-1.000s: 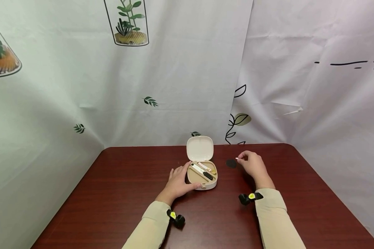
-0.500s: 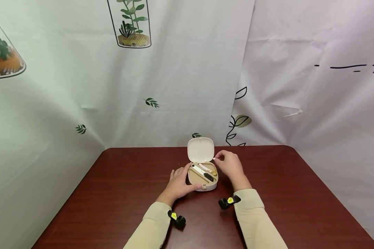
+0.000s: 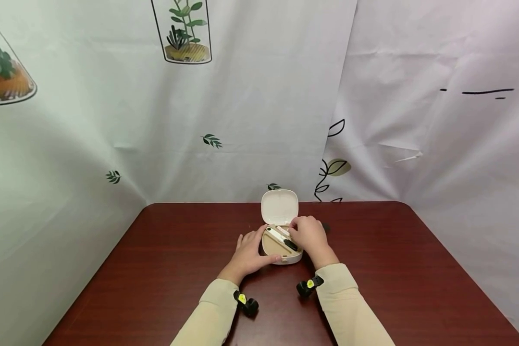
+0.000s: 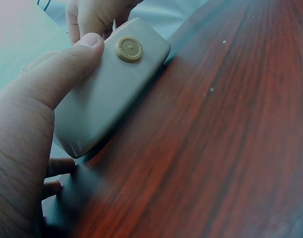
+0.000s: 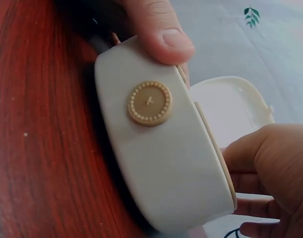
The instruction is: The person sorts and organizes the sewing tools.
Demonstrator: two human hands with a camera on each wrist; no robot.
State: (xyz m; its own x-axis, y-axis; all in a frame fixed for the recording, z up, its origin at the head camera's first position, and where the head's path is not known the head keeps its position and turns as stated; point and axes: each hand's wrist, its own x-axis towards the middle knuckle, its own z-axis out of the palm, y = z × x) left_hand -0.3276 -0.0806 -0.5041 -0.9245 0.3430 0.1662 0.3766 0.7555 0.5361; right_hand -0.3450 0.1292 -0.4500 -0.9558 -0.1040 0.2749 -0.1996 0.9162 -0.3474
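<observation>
A small cream box (image 3: 292, 259) with a beige inner tray stands on the table, its lid (image 3: 279, 206) raised at the back. A button-shaped clasp (image 5: 150, 103) marks its front wall. My left hand (image 3: 246, 253) grips the box from the left, thumb on the front wall and forefinger at the far left corner. In the tray lies a slim white tool (image 3: 278, 235) with a black end. My right hand (image 3: 310, 236) reaches over the right side of the tray, fingertips pinched together low inside; the small white piece they hold is hidden now. A pale strip (image 3: 282, 230) lies beside these fingertips.
A dark round patch (image 3: 326, 227) shows partly behind my right hand on the reddish-brown table (image 3: 190, 250). Beyond the table's far edge hangs a pale printed curtain (image 3: 242, 96).
My right hand has moved left from beside the dark round patch, carrying a small white piece past the lid, and down into the tray. The left hand keeps its grip on the box.
</observation>
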